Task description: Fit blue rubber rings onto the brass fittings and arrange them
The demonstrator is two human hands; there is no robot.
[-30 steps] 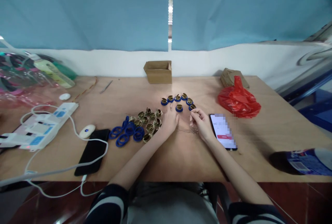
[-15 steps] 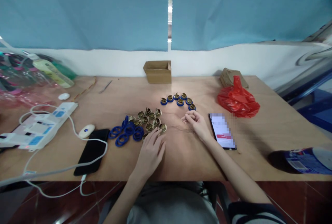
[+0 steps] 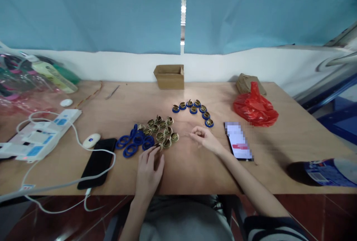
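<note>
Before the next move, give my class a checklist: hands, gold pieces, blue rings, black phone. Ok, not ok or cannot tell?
1. Left hand at the bare gold pieces: ok, at their near edge.
2. Right hand empty: cannot tell, its pinch is unclear.
3. Blue rings spread singly: not ok, several overlap.
4. Ringed pieces apart from bare ones: ok.
5. Black phone free of cable: not ok, cable crosses it.

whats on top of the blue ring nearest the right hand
A brass piece sits on the blue ring, its upper side showing. It covers the ring's middle, so whether it reaches down inside cannot be seen, nor can what lies underneath.
</note>
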